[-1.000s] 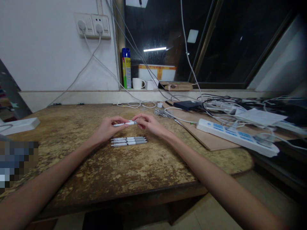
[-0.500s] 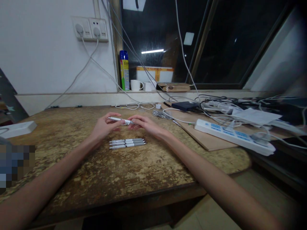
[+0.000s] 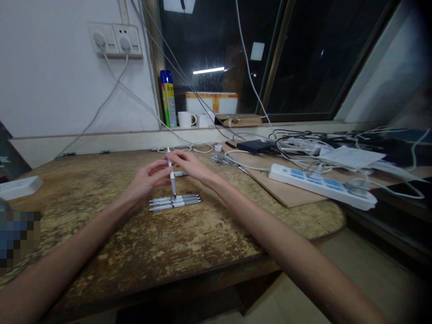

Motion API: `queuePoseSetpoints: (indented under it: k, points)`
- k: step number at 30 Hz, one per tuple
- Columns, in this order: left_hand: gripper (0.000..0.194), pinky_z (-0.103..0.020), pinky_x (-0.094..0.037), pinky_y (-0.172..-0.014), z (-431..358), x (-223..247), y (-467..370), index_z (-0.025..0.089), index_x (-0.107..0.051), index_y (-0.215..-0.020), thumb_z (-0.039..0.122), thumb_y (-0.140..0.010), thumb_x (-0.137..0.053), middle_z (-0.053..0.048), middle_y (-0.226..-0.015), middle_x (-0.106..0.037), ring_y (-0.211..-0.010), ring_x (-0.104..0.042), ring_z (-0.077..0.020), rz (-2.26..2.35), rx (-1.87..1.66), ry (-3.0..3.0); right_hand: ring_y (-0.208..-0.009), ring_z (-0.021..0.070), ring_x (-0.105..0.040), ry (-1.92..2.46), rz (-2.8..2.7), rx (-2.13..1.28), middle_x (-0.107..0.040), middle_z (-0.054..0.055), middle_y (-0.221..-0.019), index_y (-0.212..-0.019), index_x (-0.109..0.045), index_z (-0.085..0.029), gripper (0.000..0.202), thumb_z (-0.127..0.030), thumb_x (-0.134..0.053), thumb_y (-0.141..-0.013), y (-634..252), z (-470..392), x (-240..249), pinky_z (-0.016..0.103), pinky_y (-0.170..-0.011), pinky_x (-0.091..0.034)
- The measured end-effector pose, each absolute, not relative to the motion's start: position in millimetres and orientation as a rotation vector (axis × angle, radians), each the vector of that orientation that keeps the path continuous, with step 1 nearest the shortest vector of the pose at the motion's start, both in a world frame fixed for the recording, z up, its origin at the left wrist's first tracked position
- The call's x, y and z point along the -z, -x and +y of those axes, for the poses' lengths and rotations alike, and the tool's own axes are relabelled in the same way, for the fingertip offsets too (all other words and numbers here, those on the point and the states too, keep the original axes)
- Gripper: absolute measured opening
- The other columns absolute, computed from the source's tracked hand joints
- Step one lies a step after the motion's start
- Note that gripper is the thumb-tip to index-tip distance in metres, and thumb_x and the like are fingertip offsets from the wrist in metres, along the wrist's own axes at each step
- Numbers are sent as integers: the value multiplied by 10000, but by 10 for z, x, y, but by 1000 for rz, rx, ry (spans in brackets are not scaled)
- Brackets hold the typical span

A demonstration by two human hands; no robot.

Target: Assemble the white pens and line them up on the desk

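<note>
Both my hands hold one white-and-grey pen (image 3: 172,176) upright, tip down, above the worn wooden table (image 3: 145,238). My left hand (image 3: 145,180) grips its lower barrel from the left. My right hand (image 3: 189,165) pinches its upper part from the right. Just below the pen's tip three similar pens (image 3: 174,202) lie side by side on the table. A small white piece (image 3: 181,173) lies on the table behind the hands.
A white power strip (image 3: 320,185) lies on a board at right amid tangled cables (image 3: 303,144). On the sill stand a spray can (image 3: 168,98), a mug (image 3: 185,119) and boxes. A white box (image 3: 20,186) sits at far left. Wall sockets (image 3: 114,39) hang above.
The pen was held level between both hands; it now stands upright with its tip down over the three lying pens. The camera view shifted right slightly.
</note>
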State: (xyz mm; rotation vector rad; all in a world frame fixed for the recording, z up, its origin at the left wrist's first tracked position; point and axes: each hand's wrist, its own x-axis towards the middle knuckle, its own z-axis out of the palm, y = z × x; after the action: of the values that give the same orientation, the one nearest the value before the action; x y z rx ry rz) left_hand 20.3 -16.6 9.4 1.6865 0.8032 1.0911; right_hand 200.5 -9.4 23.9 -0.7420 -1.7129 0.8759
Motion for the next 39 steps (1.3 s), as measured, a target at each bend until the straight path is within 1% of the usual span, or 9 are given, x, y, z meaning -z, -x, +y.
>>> queuePoseSetpoints:
  k: [2,5,8,12,16,20,30,35,39]
  points:
    - [404,-374,-600,-890,-187,-104,-214,208,-730,-1131,475,-832,-784,-80,-1239,-707,-1111,-669,-267,805,-1067,-1725,-930,175,-584,723,-1686,-873,-662,30,-901,-845,-648,-191,233,-373,-583,-976,-1960,-80,-248,343,-946,-466]
    - [407,-371,-591,-885,-171,-105,-192,213,-731,-1143,516,-872,-725,-86,-1200,-718,-1049,-682,-247,814,-1045,-1774,-962,167,-579,665,-1476,-934,-652,37,-927,-878,-614,-201,249,-414,-552,-990,-1995,-94,-276,313,-933,-471]
    - [413,-365,-594,-833,-105,-67,-136,191,-731,-1117,532,-889,-691,-105,-1143,-716,-981,-676,-228,841,-1070,-1802,-874,169,-585,584,-1237,-1101,-607,29,-844,-961,-572,-228,231,-457,-554,-983,-2142,-118,-314,308,-828,-489]
    - [439,-327,-582,-760,-20,2,-63,175,-730,-1075,565,-875,-692,-100,-1036,-716,-869,-672,-197,905,-1104,-1789,-585,144,-388,514,-1076,-1184,-359,-42,-616,-870,-521,-234,315,-532,-511,-970,-2367,-153,-345,273,-602,-398]
    - [450,-308,-568,-714,4,18,-33,173,-737,-1053,582,-873,-686,-94,-1002,-712,-814,-664,-184,921,-1114,-1812,-526,145,-245,527,-1039,-1224,-225,-63,-582,-788,-464,-243,410,-612,-436,-965,-2450,-217,-376,279,-527,-309]
    - [447,-308,-562,-703,0,8,-28,173,-742,-1042,580,-868,-684,-96,-994,-714,-804,-660,-188,923,-1112,-1834,-533,155,-223,539,-1049,-1205,-211,-60,-586,-776,-439,-251,396,-597,-408,-966,-2420,-271,-413,287,-533,-288]
    - [448,-288,-548,-702,28,46,6,173,-750,-1034,586,-887,-656,-99,-1013,-722,-841,-661,-192,959,-1098,-1870,-521,151,-218,499,-1059,-1153,-206,-61,-585,-801,-479,-246,407,-599,-373,-974,-2428,-291,-418,281,-521,-292]
    - [437,-284,-543,-694,50,67,24,182,-747,-1053,577,-908,-629,-95,-1029,-719,-850,-656,-195,965,-1082,-1912,-528,152,-248,525,-1060,-1111,-220,-60,-583,-832,-522,-243,415,-620,-408,-963,-2422,-321,-427,285,-536,-308]
    - [436,-293,-546,-701,39,63,24,183,-750,-1055,574,-905,-626,-93,-1025,-724,-845,-660,-199,978,-1081,-1926,-538,155,-258,505,-1003,-1189,-226,-56,-583,-828,-527,-234,341,-511,-398,-980,-2408,-336,-429,287,-553,-317]
